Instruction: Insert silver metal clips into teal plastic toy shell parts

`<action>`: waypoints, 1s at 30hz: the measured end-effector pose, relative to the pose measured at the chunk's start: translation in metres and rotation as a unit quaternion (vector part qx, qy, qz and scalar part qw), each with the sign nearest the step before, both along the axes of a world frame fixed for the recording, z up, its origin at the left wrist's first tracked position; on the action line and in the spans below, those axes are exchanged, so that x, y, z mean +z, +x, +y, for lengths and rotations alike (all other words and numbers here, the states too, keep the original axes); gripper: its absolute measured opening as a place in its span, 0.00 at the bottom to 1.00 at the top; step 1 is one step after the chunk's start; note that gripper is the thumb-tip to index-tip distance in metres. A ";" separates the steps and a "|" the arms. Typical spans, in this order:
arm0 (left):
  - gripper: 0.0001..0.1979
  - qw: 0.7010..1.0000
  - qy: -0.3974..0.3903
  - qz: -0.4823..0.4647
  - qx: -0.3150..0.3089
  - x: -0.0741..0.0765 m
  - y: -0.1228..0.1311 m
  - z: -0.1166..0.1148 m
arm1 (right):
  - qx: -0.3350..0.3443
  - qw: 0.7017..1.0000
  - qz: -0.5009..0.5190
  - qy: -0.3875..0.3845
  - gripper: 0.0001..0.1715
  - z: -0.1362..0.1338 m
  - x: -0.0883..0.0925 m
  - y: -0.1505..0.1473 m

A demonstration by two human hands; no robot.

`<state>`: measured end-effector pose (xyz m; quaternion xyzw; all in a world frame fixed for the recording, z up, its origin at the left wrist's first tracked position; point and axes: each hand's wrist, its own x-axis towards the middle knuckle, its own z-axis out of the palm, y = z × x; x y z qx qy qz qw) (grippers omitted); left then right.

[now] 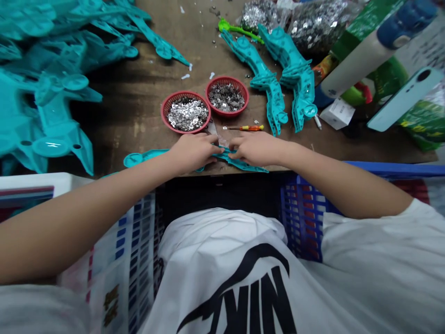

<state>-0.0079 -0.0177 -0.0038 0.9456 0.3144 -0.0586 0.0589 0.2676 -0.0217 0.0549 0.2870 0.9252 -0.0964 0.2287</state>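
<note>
My left hand [193, 152] and my right hand [255, 148] rest knuckles-up on a flat teal plastic part [146, 157] that lies along the near edge of the brown table [139, 111]. Both hands have their fingers curled down onto the part where they meet at its middle. Just beyond the hands stand two red baskets of small silvery metal pieces, one on the left [186, 112] and one on the right [227, 96]. A small orange-handled screwdriver [247, 128] lies on the table just beyond my right hand.
A big heap of teal plastic parts [48, 83] fills the left. Two stacks of teal parts [278, 79] lie at the right rear, with bags of metal pieces [306, 23] behind. A phone [405, 99], a white box [337, 113] and green packaging sit right. A blue crate [302, 218] is below.
</note>
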 end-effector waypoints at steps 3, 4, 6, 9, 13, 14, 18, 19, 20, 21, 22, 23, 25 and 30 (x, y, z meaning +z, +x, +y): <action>0.23 1.000 0.020 -0.007 -0.016 -0.005 -0.002 0.001 | 0.019 0.998 0.058 0.028 0.31 0.011 -0.004 0.015; 0.24 0.999 0.026 -0.010 -0.020 -0.007 -0.003 0.001 | 0.024 0.995 0.089 0.045 0.31 0.015 -0.006 0.021; 0.24 0.999 0.033 -0.018 -0.026 -0.011 -0.004 0.001 | 0.026 0.987 0.138 0.073 0.31 0.023 -0.010 0.031; 0.22 0.999 0.032 -0.034 -0.022 -0.015 -0.004 0.001 | 0.041 0.987 0.140 0.066 0.32 0.027 -0.015 0.036; 0.19 0.998 0.033 -0.058 -0.008 -0.019 -0.004 0.001 | 0.069 0.993 0.094 0.034 0.35 0.024 -0.021 0.027; 0.17 0.998 0.037 -0.058 -0.010 -0.020 -0.004 0.000 | 0.073 0.993 0.086 0.030 0.35 0.023 -0.022 0.025; 0.14 0.996 0.066 -0.056 -0.022 -0.023 -0.004 0.000 | 0.081 0.993 0.079 0.037 0.31 0.021 -0.024 0.019; 0.14 0.996 0.073 -0.052 -0.025 -0.023 -0.004 0.000 | 0.081 0.993 0.078 0.039 0.30 0.020 -0.024 0.019; 0.15 0.996 0.078 -0.044 -0.030 -0.022 -0.003 0.000 | 0.080 0.993 0.075 0.038 0.29 0.020 -0.023 0.019; 0.15 0.996 0.080 -0.033 -0.035 -0.021 -0.003 0.000 | 0.078 0.994 0.073 0.035 0.29 0.021 -0.023 0.020; 0.16 0.996 0.079 -0.021 -0.041 -0.021 -0.003 0.000 | 0.073 0.994 0.077 0.030 0.29 0.022 -0.023 0.022; 0.16 0.996 0.076 -0.012 -0.044 -0.020 -0.003 0.001 | 0.063 0.994 0.089 0.025 0.29 0.023 -0.023 0.024; 0.17 0.997 0.069 -0.005 -0.045 -0.019 -0.004 0.002 | 0.023 0.990 0.137 0.022 0.30 0.028 -0.024 0.030; 0.13 0.996 0.070 -0.050 -0.021 -0.020 -0.001 0.003 | -0.059 0.983 0.174 -0.003 0.43 0.032 -0.026 0.030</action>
